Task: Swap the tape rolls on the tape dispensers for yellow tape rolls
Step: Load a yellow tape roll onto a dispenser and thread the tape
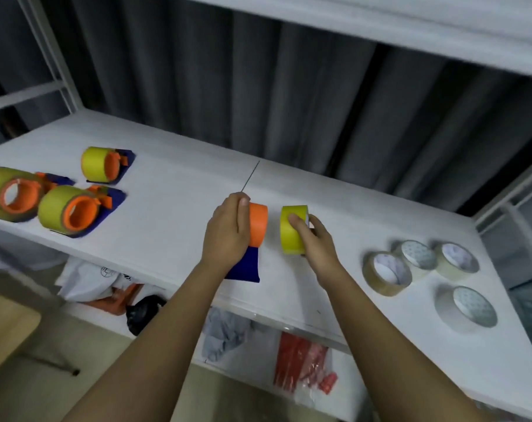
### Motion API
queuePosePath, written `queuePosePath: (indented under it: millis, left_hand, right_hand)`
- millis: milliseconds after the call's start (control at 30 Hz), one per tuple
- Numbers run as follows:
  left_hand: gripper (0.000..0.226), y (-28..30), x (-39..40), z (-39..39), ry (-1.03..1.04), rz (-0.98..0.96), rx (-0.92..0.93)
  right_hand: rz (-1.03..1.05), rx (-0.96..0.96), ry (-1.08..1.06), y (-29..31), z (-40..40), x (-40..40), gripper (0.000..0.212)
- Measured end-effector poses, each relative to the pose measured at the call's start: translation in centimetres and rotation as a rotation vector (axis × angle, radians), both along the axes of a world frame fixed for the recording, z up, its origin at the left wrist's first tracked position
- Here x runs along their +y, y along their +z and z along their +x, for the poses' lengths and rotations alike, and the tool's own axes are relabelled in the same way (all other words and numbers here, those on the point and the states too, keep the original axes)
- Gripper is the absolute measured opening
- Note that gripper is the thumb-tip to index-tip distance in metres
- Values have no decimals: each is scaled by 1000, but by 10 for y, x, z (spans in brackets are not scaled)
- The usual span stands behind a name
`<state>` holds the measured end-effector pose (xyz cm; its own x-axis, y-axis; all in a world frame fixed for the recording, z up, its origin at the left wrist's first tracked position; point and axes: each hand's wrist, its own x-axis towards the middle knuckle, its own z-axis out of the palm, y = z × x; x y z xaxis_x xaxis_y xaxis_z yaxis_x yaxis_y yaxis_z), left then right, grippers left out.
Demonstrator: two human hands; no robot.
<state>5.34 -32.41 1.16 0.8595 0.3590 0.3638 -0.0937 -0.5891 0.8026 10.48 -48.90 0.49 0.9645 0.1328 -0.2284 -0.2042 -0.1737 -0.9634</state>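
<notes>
The last dispenser [252,239] is being loaded. Its orange hub [257,224] is bare and is gripped by the left hand [226,231], with the blue handle [243,268] pointing back toward the front edge of the table [173,202]. A yellow roll [292,228] is held upright in the right hand [315,239], just beside the hub but not touching it.

Next, the roll's hole probably has to be lined up with the hub and slid on from the right. A straight push is likely needed, or the roll may catch on the hub's rim.

Three loaded dispensers [76,211] are parked well away at the left. Four old rolls [417,269] are set down at the right, near the table's far corner. Between the two groups, open room is left for the hands. The front edge is close under the wrists, so a dropped roll could fall off.
</notes>
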Motion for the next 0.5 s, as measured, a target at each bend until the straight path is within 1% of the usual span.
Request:
queuePosePath:
  millis: [67,133,200,300,433,500]
  left_hand:
    - [33,-1,1,0,-7,-4,3]
    - [34,-1,1,-1,0,-2,1]
    - [33,0,0,-1,-1,-17,3]
    - [30,2,-1,-1,-8,-33,3]
    - [27,5,-3,-1,-8,-50,13]
    - [24,6,-3,-2,-15,-65,13]
  right_hand:
    - [-14,-3,13,5,-5,5,95]
    - [-9,-9,22,9,-9,9,97]
    - [20,-9,18,10,-12,12,89]
    - [64,-14,43,11,-16,15,69]
    - [117,-7,53,12,-23,21,61]
    - [139,4,56,14,-27,23,49]
